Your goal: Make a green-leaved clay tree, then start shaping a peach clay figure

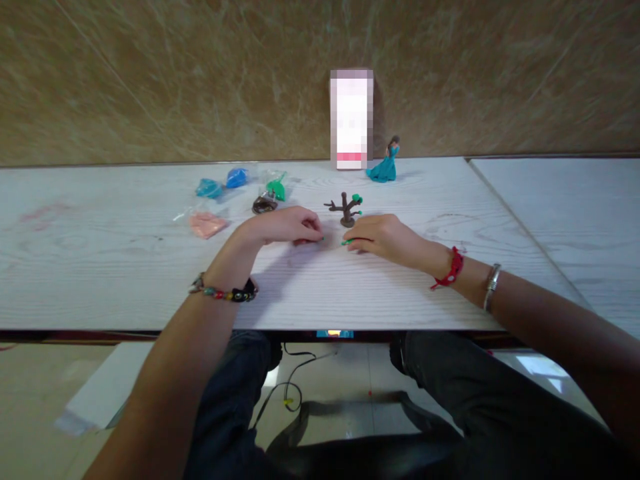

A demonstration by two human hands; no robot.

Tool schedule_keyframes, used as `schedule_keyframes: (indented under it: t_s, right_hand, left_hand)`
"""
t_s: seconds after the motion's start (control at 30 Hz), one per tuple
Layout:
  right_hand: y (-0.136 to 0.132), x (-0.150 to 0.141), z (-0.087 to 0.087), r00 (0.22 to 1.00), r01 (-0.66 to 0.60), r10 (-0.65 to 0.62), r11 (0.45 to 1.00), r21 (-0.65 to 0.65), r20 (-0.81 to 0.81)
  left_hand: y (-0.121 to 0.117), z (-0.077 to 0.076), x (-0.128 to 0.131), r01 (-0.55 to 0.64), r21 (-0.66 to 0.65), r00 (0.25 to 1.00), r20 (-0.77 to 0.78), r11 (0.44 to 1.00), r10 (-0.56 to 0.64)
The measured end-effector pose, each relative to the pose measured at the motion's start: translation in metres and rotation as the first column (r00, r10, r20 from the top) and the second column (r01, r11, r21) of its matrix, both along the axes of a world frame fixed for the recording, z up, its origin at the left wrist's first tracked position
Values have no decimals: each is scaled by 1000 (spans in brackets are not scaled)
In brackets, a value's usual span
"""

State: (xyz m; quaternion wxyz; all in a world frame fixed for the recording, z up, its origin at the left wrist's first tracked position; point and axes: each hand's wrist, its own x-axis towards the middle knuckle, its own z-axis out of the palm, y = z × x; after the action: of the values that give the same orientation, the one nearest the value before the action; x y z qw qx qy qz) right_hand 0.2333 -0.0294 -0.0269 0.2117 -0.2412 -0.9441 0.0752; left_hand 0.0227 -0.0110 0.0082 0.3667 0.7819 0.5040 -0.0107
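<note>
My brown clay tree stands upright on the desk, green tufts on its right-hand branches. Left of the tree, near side: my left hand, fingertips pinching a green clay crumb. Right of it, near side: my right hand, fingers closed on a green clay strip. Step, I judge: portioning leaves; next calls for light pressing onto a bare branch.
</note>
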Motion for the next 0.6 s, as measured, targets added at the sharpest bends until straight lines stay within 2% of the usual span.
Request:
schedule_keyframes:
  t_s: [0.13, 0.3, 0.47, 0.6]
  right_hand:
    - [3, 0, -3, 995, 43, -36, 997, -65, 96]
    - [1, 1, -6, 985, 153, -147, 986, -64, 85]
    - [-1, 0, -6, 974, 91, -102, 994, 62, 203]
    - [0, -1, -7, 979, 56, -64, 997, 48, 193]
  left_hand:
    - [3, -1, -3, -99, 77, 992, -67, 992, 105]
    - [3, -2, -4, -123, 95, 992, -27, 988, 126]
    - [3, 0, -4, -153, 100, 988, -11, 983, 155]
    - [3, 0, -3, -133, 105, 990, -37, 985, 138]
